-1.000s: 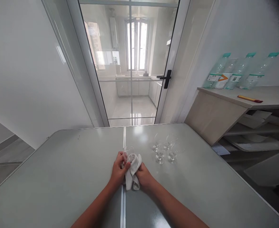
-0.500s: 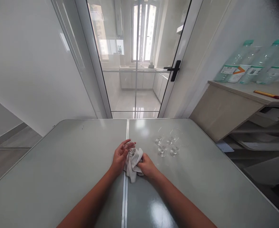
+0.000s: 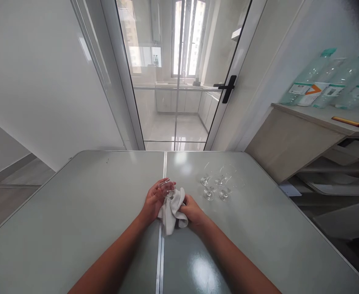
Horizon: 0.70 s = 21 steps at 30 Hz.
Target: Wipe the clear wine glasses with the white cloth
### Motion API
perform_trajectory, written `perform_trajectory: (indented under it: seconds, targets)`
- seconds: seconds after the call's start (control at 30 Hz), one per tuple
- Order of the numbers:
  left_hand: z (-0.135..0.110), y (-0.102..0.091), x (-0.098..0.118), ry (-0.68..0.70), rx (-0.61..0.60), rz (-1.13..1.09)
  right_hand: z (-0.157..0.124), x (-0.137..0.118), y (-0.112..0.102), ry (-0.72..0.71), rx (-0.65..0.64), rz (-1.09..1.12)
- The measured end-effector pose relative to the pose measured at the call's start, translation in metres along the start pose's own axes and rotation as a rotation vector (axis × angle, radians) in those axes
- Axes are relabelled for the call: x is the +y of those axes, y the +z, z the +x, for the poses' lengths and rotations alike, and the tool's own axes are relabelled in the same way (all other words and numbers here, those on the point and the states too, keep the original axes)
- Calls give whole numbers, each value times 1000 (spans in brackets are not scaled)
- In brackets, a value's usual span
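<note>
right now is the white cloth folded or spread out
Neither: the white cloth is bunched, with loose creases and drooping edges, between the right hand and the left hand, which holds a glass.

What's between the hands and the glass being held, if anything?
On the right, the white cloth: the right hand grips it, and it bunches around the lower part of the glass. On the left, nothing visible: the left hand's fingers are directly against the bowl.

Bright daylight fills the window [image 3: 199, 36] beyond the grip — glare spots the table [image 3: 253, 232] nearer than it — and the held glass [image 3: 167, 188] seems slightly soft.
</note>
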State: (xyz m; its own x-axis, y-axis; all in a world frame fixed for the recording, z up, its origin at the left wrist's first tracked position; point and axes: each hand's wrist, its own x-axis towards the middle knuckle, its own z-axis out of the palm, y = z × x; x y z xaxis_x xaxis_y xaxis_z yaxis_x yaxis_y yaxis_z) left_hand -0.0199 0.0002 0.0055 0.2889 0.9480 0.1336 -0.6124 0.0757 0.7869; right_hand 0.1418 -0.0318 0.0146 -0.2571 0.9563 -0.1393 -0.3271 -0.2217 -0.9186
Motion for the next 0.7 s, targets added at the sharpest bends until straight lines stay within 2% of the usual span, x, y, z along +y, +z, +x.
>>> perform_trajectory:
  seconds: [0.13, 0.3, 0.43, 0.57, 0.7]
  targets:
    - [-1, 4, 0, -44, -60, 29, 0, 4, 0, -15, 79, -60]
    - [-1, 4, -3, -112, -97, 11, 1, 11, -2, 17, 65, 73]
    - [-1, 1, -1, -101, -112, -17, 4, 9, -8, 5, 60, 107]
    - [0, 0, -2, -62, -130, 21, 12, 10, -17, -79, 32, 26]
    - [0, -1, -5, 9, -137, 127, 17, 17, -22, -160, 131, -80]
